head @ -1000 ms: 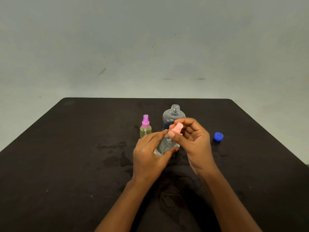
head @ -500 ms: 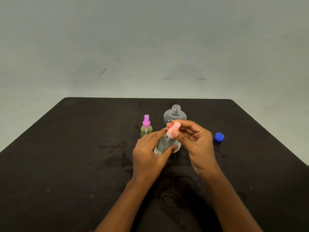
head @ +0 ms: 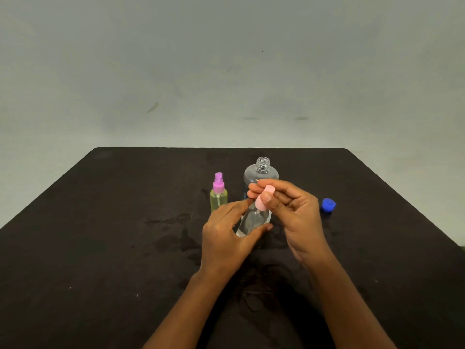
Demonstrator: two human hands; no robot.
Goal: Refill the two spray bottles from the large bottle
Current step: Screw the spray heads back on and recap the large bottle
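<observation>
Pale grey wall fills the background behind a black table (head: 100, 248), seen from a camera worn on the person's head. Near the table's middle, the left hand (head: 226, 238) curls its fingers and thumb round the body of a small clear spray bottle (head: 251, 220), which tilts to the right. The right hand (head: 294, 210) pinches that bottle's pink cap (head: 263, 199) between thumb and fingertips. Just behind the hands stands the large clear bottle (head: 261, 172), upright, its threaded neck uncovered. To its left, close by, stands a second small spray bottle (head: 219, 197), holding yellowish liquid and topped with a purple spray head. A blue cap (head: 328, 205) lies on the table to the right of the hands. Dark wet patches (head: 171, 222) mark the table left of the hands.
</observation>
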